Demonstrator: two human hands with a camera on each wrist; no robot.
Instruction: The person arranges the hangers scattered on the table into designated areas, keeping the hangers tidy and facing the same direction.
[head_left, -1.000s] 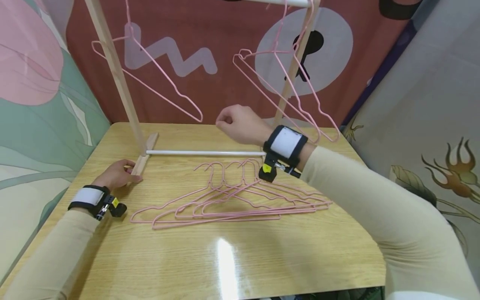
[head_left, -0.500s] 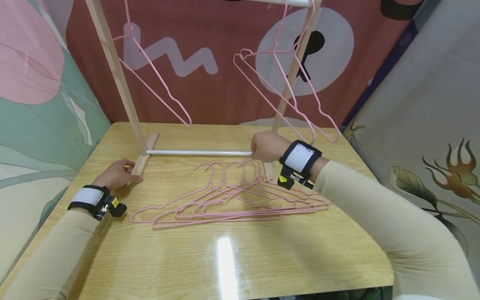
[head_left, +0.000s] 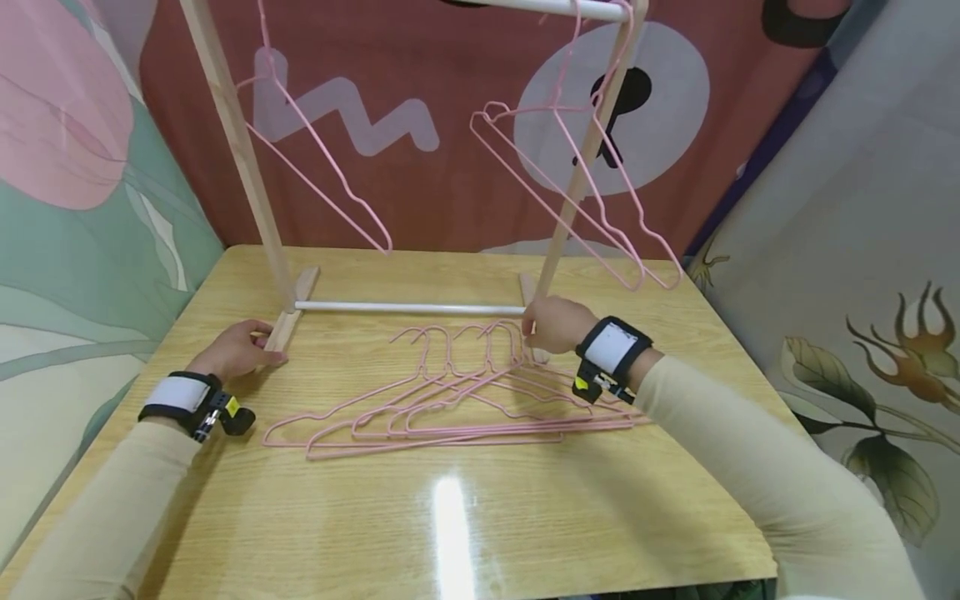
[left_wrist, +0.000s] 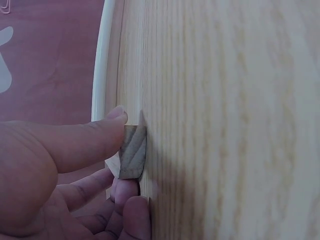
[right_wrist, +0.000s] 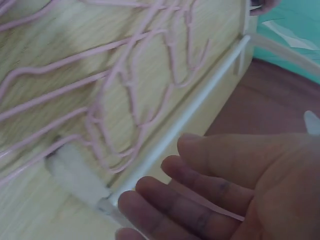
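My left hand [head_left: 234, 348] pinches the front end of the clothes rack's left wooden foot [head_left: 283, 332]. In the left wrist view the thumb lies on one side of that foot's end [left_wrist: 133, 150] and fingers on the other. My right hand [head_left: 558, 323] is beside the rack's right post, over the right wooden foot [right_wrist: 75, 172]. Its fingers look loosely bent in the right wrist view, with nothing between them and the thumb. Several pink hangers [head_left: 480, 432] lie overlapped on the table, hooks toward the rack's white lower bar [head_left: 408, 308].
One pink hanger [head_left: 309, 127] hangs by the left post [head_left: 240, 146]. More pink hangers [head_left: 577, 154] hang from the white top bar [head_left: 555, 7] near the right post. A reddish patterned cloth [head_left: 420, 192] closes off the back of the wooden table [head_left: 360, 517].
My right hand has come down and rightward from mid-air to the rack's right foot. The left hanging hanger has swung a little. The left hand stays on the left foot.
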